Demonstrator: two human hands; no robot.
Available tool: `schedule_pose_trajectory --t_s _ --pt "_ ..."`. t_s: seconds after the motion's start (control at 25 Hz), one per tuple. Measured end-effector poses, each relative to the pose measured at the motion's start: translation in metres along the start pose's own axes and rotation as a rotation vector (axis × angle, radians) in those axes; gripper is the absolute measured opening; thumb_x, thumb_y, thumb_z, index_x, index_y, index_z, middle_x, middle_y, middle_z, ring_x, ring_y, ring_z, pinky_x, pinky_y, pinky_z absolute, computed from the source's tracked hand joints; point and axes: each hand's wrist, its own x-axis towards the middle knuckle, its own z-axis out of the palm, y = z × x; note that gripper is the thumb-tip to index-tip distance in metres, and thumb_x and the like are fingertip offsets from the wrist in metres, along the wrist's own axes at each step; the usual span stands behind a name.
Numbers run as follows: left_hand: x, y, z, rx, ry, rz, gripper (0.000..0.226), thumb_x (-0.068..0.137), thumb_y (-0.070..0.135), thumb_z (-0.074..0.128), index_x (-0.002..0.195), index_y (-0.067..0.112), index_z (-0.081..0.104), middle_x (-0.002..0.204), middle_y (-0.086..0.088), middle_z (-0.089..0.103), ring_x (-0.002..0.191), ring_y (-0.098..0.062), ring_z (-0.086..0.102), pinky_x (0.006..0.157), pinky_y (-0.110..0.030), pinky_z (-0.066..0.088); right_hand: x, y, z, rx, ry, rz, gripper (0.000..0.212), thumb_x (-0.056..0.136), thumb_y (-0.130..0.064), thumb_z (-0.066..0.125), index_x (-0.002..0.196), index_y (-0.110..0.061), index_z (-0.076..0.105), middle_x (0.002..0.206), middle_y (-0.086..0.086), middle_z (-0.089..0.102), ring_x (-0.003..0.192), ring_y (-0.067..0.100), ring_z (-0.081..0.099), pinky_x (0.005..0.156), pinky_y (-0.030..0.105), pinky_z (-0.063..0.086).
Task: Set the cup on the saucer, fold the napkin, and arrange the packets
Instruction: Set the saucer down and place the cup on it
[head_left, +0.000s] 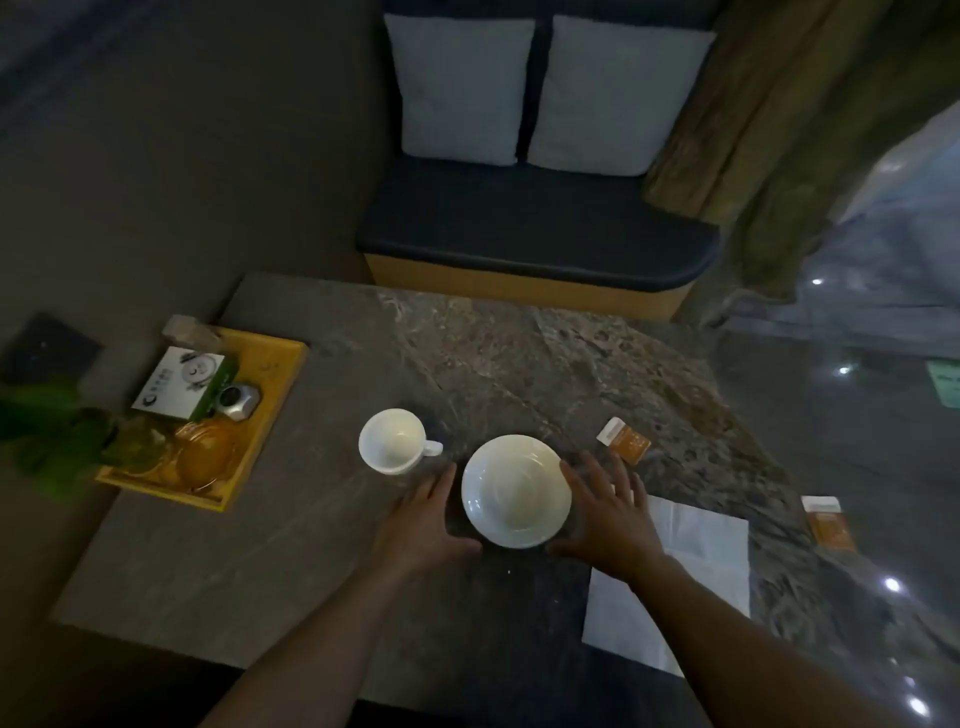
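Hands (423, 525) (605, 525) flank empty saucer (516, 491); empty cup (392, 440) sits beside it.

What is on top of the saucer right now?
Nothing: the saucer is bare. The cup stands beside it on the table. What lies under the saucer is hidden.

I see: glossy white ceramic cup (391, 440) and saucer (516, 491); polished mottled stone tabletop (519, 353); matt white paper napkin (691, 561).
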Motion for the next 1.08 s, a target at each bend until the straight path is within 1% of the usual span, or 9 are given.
schedule_pose_trajectory --t_s 0.04,0.12,0.28,0.44,0.6,0.72,0.84,1.08 --pt "0.000 0.004 0.001 -0.019 -0.015 -0.009 0.124 0.057 0.070 0.069 0.152 0.032 0.000 0.162 0.006 0.003 0.147 -0.020 0.010 0.114 -0.047 0.026 0.004 0.002 0.005 -0.005 -0.014 -0.002 0.120 0.062 -0.075 0.066 0.149 -0.038 -0.007 0.161 0.000 -0.005 0.143 0.033 -0.022 0.112 0.059 -0.010" --pt "0.003 0.008 0.003 0.022 -0.019 -0.021 0.124 0.059 0.066 0.072 0.152 0.030 -0.001 0.162 0.006 0.000 0.147 -0.020 0.006 0.116 -0.046 0.021 0.011 0.005 0.012 -0.049 -0.045 0.016 0.125 0.061 -0.075 0.067 0.149 -0.036 -0.012 0.161 0.001 -0.008 0.140 0.030 -0.027 0.112 0.059 -0.010" --pt "0.010 0.011 0.006 0.049 0.015 0.021 0.120 0.060 0.069 0.071 0.151 0.032 0.002 0.160 0.005 0.005 0.147 -0.021 0.002 0.116 -0.048 0.013 0.017 0.007 0.023 -0.003 -0.032 0.055 0.126 0.059 -0.079 0.064 0.149 -0.034 -0.012 0.161 0.001 -0.009 0.143 0.032 -0.024 0.115 0.058 -0.008" --pt "0.018 0.009 0.013 0.004 0.050 0.056 0.121 0.055 0.079 0.065 0.149 0.035 0.003 0.158 0.006 0.011 0.147 -0.020 0.006 0.118 -0.051 0.014 0.019 0.009 0.030 0.048 -0.036 0.115 0.129 0.057 -0.083 0.062 0.149 -0.034 -0.015 0.161 -0.001 -0.012 0.142 0.030 -0.026 0.114 0.056 -0.010" --pt "0.022 0.010 0.008 -0.011 0.035 0.079 0.121 0.056 0.075 0.068 0.150 0.033 0.003 0.159 0.004 0.010 0.147 -0.020 0.003 0.118 -0.050 0.008 0.016 0.009 0.037 0.113 -0.023 0.138 0.130 0.054 -0.086 0.060 0.146 -0.040 -0.019 0.161 -0.001 -0.013 0.142 0.029 -0.025 0.115 0.057 -0.008" --pt "0.025 0.009 0.010 -0.007 0.030 0.074 0.124 0.055 0.070 0.072 0.149 0.034 0.001 0.158 0.004 0.009 0.146 -0.021 0.001 0.119 -0.052 0.008 0.015 0.009 0.040 0.135 -0.035 0.160 0.130 0.055 -0.083 0.063 0.145 -0.042 -0.021 0.160 -0.001 -0.016 0.141 0.028 -0.027 0.114 0.056 -0.009" --pt "0.028 0.007 0.012 -0.044 0.025 0.061 0.124 0.053 0.066 0.075 0.149 0.034 0.003 0.157 0.005 0.010 0.146 -0.020 0.001 0.118 -0.053 0.008 0.017 0.007 0.043 0.157 -0.033 0.178 0.131 0.055 -0.080 0.066 0.147 -0.040 -0.018 0.160 0.000 -0.017 0.141 0.027 -0.028 0.115 0.055 -0.009" --pt "0.028 0.011 0.013 -0.085 0.058 0.049 0.123 0.049 0.067 0.074 0.148 0.037 0.008 0.156 0.006 0.014 0.145 -0.019 0.005 0.117 -0.055 0.013 0.016 0.003 0.045 0.202 -0.024 0.201 0.131 0.052 -0.079 0.068 0.148 -0.040 -0.012 0.160 -0.001 -0.016 0.141 0.030 -0.026 0.115 0.056 -0.006"
